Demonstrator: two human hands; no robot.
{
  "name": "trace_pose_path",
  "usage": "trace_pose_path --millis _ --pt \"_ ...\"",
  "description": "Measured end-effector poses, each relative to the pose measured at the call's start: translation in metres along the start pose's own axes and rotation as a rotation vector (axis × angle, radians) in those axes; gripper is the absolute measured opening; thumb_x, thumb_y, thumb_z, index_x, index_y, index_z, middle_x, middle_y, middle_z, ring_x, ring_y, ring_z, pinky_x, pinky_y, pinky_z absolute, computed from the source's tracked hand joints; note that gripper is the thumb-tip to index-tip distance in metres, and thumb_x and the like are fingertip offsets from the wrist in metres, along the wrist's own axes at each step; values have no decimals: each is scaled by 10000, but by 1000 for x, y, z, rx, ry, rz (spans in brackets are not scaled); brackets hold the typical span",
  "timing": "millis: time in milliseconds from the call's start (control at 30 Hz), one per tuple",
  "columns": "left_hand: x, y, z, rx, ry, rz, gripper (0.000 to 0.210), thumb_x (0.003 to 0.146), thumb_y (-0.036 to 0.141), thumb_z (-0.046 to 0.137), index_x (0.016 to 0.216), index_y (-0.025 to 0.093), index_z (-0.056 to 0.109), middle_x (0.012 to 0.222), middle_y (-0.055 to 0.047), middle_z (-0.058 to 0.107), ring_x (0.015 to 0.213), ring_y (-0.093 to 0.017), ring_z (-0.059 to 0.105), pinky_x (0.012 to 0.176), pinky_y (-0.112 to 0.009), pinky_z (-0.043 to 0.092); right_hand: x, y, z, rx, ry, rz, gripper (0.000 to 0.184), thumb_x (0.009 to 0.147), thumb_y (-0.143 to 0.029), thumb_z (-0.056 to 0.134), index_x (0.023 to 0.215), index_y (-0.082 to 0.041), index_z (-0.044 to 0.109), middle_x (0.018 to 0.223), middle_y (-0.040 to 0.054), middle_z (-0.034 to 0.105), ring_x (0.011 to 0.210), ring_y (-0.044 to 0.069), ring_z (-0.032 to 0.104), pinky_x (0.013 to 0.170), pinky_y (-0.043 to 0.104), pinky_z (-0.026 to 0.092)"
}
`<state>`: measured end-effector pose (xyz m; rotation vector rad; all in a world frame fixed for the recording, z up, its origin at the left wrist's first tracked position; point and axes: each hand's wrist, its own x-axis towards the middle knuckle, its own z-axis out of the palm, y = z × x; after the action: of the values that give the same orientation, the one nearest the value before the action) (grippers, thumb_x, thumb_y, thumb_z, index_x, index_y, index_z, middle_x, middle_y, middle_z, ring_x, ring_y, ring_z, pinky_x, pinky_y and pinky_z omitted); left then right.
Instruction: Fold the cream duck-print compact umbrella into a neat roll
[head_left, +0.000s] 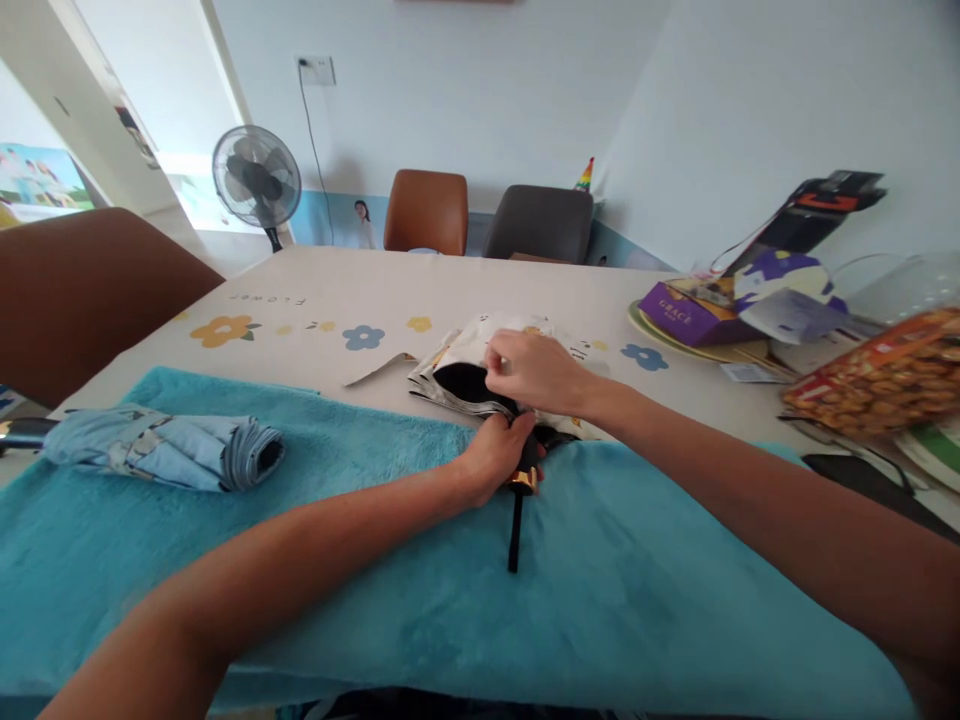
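A white folding umbrella (517, 335) with a black lining lies loosely folded across the far edge of the blue towel (360, 600), its handle toward me. My left hand (495, 455) is wrapped round the black handle, near a gold ring from which a black wrist strap hangs. Over the folds, my right hand (532, 370) has its fingers curled together, pinching the canopy cloth; the fingertips are partly hidden. A loose pale closing strap sticks out to the left of the canopy. On the towel's left side rests a rolled light-blue umbrella (161, 445).
A purple box (694, 315) sits on round mats at the right, by a bag of brown snacks (885, 375) and a black case. Behind the flower-patterned table (292, 270) stand a brown chair (426, 212), a grey chair (540, 222) and a fan (256, 178).
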<state>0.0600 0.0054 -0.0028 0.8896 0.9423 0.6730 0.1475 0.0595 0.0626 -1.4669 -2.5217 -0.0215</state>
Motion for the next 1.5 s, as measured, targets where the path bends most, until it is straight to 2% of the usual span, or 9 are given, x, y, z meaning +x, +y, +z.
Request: trace_pose_path --millis 133,400,567,767,833,1067,1267,1367,1500 --pt "-1 0 0 5 -10 67 229 929 333 390 835 164 512 575 8 560 370 -111 496 386 -233 361 -10 8 4 284 -255 -69 108 700 -135 524 674 -168 624 728 17 673 674 145 591 608 242 413" --pt "-3 6 2 15 -6 -83 356 937 350 379 662 155 490 459 -8 525 351 -119 486 395 -235 384 23 42 6 233 186 61 359 882 -262 420 1160 -141 613 1282 117 585 1188 252 526 975 399 406" --pt "1 1 -1 -8 -21 -79 371 933 386 382 668 156 503 431 -26 528 347 -132 485 406 -244 393 35 57 44 -22 -275 121 508 885 -424 430 1309 -157 520 1454 138 408 1375 334 293 1075 560 235" --pt "-1 5 -3 -66 -19 -135 375 944 348 322 673 160 501 459 -29 514 369 -134 478 407 -258 399 51 45 60 -19 -349 139 547 843 -439 485 1309 -153 510 1457 162 394 1356 346 322 1074 569 197" --pt "-2 6 -3 -139 32 -139 322 938 330 343 708 161 490 507 -10 505 381 -119 464 390 -250 386 53 43 58 97 -232 135 498 844 -401 497 1265 -139 536 1391 156 484 1291 305 429 1065 478 276" --pt "-9 26 -11 -401 12 -180 229 932 275 343 781 152 464 586 -7 483 403 -83 435 320 -193 325 9 68 30 452 601 369 317 885 -308 401 1085 -132 571 1149 130 629 1084 198 581 931 319 435" --pt "-32 69 -27 -823 -368 -52 237 951 246 304 872 114 484 609 6 456 383 -38 372 285 -127 293 -51 113 3 455 1166 536 204 862 -294 424 934 -171 570 998 100 637 990 212 594 873 361 451" --pt "-32 63 -23 -771 -426 -4 269 952 263 294 853 115 495 585 13 449 359 -49 351 250 -148 272 -63 122 13 617 1200 678 157 817 -270 429 832 -183 558 846 60 624 843 210 607 749 364 477" --pt "-19 31 -14 -666 -276 -189 261 945 231 290 837 103 490 593 7 465 377 -49 389 278 -141 319 -67 115 36 709 972 750 175 773 -286 473 784 -160 595 802 67 640 805 220 596 752 371 462"
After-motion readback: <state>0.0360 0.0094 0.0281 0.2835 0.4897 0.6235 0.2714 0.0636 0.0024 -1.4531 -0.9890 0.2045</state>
